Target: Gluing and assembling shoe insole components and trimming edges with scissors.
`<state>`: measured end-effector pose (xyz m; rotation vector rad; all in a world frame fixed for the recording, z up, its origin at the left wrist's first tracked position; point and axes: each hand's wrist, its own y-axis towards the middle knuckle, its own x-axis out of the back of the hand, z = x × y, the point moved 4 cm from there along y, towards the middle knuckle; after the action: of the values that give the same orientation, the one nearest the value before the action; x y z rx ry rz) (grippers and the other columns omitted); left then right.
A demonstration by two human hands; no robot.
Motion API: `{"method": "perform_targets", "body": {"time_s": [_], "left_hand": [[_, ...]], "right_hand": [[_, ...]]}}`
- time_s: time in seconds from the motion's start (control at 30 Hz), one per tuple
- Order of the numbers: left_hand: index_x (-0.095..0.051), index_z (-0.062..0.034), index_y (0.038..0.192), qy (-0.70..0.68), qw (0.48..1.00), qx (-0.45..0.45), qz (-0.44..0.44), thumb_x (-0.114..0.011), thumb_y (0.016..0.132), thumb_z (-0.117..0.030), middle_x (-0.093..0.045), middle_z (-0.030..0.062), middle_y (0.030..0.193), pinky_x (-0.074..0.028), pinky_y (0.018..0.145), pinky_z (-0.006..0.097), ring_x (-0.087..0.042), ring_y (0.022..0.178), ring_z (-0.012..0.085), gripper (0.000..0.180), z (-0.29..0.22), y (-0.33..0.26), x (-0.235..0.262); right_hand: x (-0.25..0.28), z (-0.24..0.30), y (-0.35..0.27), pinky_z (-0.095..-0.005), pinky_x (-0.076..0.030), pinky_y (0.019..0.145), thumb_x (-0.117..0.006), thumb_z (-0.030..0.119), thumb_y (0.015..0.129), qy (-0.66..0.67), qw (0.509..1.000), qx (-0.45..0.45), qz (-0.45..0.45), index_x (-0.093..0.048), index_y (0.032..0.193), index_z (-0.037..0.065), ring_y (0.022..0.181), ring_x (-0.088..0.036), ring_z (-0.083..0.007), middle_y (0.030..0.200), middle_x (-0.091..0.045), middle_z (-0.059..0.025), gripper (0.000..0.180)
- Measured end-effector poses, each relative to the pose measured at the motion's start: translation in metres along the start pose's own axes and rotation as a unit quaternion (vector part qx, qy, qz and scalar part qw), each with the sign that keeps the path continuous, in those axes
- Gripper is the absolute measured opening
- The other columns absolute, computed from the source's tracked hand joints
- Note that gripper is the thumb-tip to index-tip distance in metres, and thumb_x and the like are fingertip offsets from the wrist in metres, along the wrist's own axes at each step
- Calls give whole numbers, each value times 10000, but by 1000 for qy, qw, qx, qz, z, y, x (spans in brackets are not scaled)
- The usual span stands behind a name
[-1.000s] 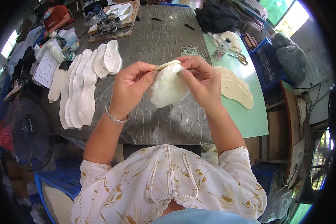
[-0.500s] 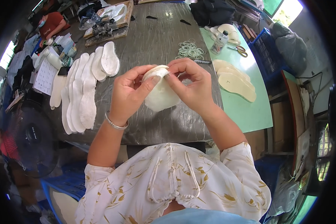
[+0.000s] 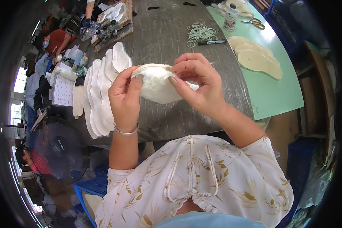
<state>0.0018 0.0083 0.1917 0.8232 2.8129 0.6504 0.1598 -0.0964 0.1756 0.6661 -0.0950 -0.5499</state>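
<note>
Between my two hands, above the dark table, is a bent insole [image 3: 159, 91] with fluffy white pile and a cream edge along its top. My left hand [image 3: 124, 98] grips its left end, thumb on the pile and fingers behind. At the right end, my right hand [image 3: 201, 81] pinches the edge between thumb and fingers. A small white tip of the insole shows below the right fingers; the rest of its far side is hidden. Overlapping rows of white fluffy insoles [image 3: 98, 98] lie left of my left hand.
Beyond my right hand lie pale rubber bands [image 3: 201, 32] and a black marker [image 3: 212, 42]. The green mat [image 3: 277, 93] holds cream insoles [image 3: 259, 64], a bottle [image 3: 230, 18] and scissors [image 3: 258, 24]. A fan [image 3: 57, 148] stands left. A person [image 3: 59, 43] sits far left; another's gloved hand [image 3: 86, 22] is behind.
My hands have moved apart, and the insole between them is spread wider, showing more pile. The whole view has shifted. Another person's arm now shows at the far left.
</note>
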Motion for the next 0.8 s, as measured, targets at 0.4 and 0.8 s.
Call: {"method": "perform_targets", "body": {"time_s": [0.4, 0.8], "left_hand": [[-544, 42, 1201, -44, 999, 9, 14, -533, 976, -79, -616, 137, 1161, -453, 980, 350, -592, 1081, 204, 256, 14, -7, 7], [-557, 24, 1184, -161, 987, 5, 25, -563, 976, -110, -633, 111, 1128, -452, 948, 318, -596, 1038, 166, 247, 22, -10, 4]], "right_hand": [[10, -2, -7, -303, -536, 741, -740, 77, 782, -87, 995, -25, 30, -682, 894, 12, 827, -631, -196, 952, -613, -86, 142], [9, -1, -5, -319, -512, 758, -714, 42, 776, -93, 995, 38, -3, -660, 818, 15, 870, -641, -223, 935, -675, -106, 73]]}}
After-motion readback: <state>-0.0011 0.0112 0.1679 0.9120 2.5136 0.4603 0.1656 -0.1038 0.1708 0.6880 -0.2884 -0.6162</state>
